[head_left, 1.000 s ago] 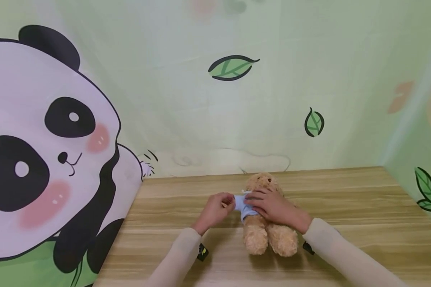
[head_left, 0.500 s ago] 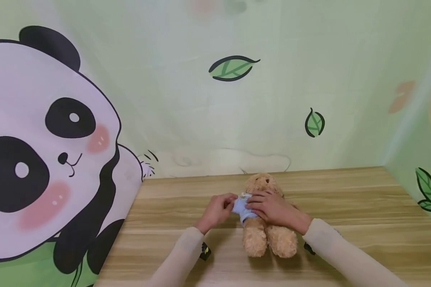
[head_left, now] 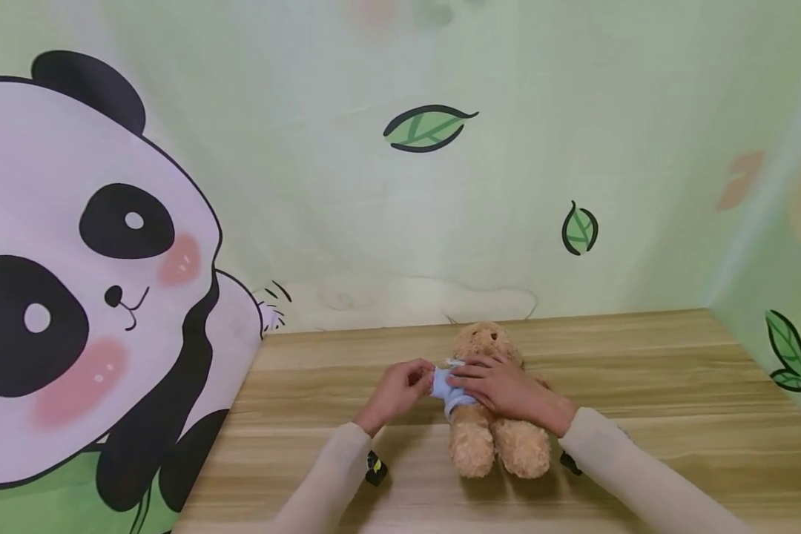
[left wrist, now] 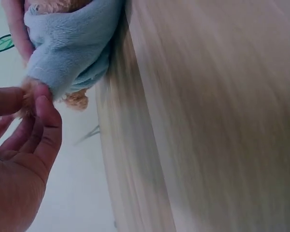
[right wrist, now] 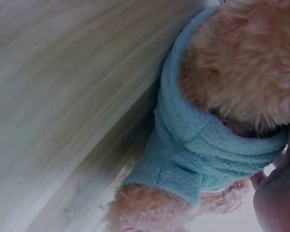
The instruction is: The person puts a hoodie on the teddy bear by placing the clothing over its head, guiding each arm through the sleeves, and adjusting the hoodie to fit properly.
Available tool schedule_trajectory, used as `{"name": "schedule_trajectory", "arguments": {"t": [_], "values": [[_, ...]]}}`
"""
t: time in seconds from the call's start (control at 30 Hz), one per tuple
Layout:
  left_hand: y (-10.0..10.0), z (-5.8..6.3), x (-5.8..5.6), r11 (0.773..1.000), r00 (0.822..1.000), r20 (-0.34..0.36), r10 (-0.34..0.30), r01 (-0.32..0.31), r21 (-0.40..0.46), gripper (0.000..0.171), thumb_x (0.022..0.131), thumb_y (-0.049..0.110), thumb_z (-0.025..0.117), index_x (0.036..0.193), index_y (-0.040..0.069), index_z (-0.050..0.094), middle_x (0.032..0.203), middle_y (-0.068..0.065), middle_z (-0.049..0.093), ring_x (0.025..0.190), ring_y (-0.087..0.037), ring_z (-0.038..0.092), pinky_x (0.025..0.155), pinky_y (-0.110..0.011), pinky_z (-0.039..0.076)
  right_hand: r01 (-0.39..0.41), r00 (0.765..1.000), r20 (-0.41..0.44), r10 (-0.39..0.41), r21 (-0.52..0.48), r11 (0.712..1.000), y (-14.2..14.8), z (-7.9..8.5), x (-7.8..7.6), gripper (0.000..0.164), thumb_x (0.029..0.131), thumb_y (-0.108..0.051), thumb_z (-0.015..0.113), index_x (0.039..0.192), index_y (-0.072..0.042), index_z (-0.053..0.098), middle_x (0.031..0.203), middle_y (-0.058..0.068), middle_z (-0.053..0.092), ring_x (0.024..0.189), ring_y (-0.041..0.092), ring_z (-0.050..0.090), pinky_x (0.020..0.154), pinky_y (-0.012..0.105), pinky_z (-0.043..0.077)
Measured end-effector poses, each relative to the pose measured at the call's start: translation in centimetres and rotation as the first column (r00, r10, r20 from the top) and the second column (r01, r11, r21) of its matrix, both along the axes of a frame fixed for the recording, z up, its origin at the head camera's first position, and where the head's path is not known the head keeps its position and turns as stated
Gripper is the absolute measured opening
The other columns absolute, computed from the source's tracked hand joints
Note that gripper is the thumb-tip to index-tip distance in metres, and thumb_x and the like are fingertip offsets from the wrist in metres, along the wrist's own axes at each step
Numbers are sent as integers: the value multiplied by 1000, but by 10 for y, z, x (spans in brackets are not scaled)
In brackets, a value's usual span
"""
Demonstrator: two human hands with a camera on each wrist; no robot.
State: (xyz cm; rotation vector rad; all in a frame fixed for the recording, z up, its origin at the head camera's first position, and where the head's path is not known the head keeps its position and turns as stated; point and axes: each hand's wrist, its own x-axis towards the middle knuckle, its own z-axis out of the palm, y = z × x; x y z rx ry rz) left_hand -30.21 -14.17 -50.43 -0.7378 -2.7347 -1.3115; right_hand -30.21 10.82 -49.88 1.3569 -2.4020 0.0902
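A light brown teddy bear [head_left: 472, 449] lies on its back on the wooden table, dressed in a pale blue shirt [head_left: 459, 397]. My left hand [head_left: 397, 389] is at the sleeve on the bear's left-hand side in the head view. Close up in the left wrist view, thumb and fingers pinch the furry paw [left wrist: 26, 99] that pokes out of the sleeve end. Over the bear's chest rests my right hand [head_left: 510, 389], fingers extended across the shirt and covering much of it. The right wrist view shows the other sleeve with a furry arm [right wrist: 152, 208] coming out.
The wood-grain table [head_left: 641, 386] extends to both sides of the bear and meets a pale green backdrop [head_left: 347, 222] behind it. A large printed panda [head_left: 140, 297] fills the backdrop's left side.
The sleeve at my left hand dipped and tilted, then straightened a little, with the left hand shifting slightly. My right hand stays on the bear's chest.
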Motion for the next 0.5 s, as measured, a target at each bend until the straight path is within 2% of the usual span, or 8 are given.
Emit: {"name": "schedule_trajectory", "arguments": {"t": [0.07, 0.23, 0.5], "values": [[1, -1, 2, 1000, 1000, -19, 5, -5, 6, 19, 96, 4, 56, 110, 1, 68, 85, -10, 73, 67, -2, 58, 62, -19, 49, 4, 1000, -24, -3, 29, 1000, -1, 0, 0, 38, 97, -27, 59, 134, -21, 61, 133, -2, 64, 125, 27, 56, 99, 53, 45], [2, -1, 2, 1000, 998, -53, 19, -20, -10, 23, 93, -1, 55, 110, 0, 70, 88, -11, 73, 68, -3, 56, 62, -19, 48, -14, 1000, -21, 14, -22, 1000, -3, -1, 0, 29, 96, -24, 61, 124, -20, 68, 126, -2, 68, 120, 25, 58, 99, 52, 45], [1, -3, 5, 996, 996, 6, 94, -94, 10, 16, 95, 3, 58, 105, 0, 71, 94, -13, 73, 74, -7, 59, 65, -19, 50, -45, 999, 27, 47, -87, 995, -2, -2, -2, 20, 95, -22, 62, 112, -17, 72, 120, 0, 70, 116, 26, 60, 99, 52, 44]]}}
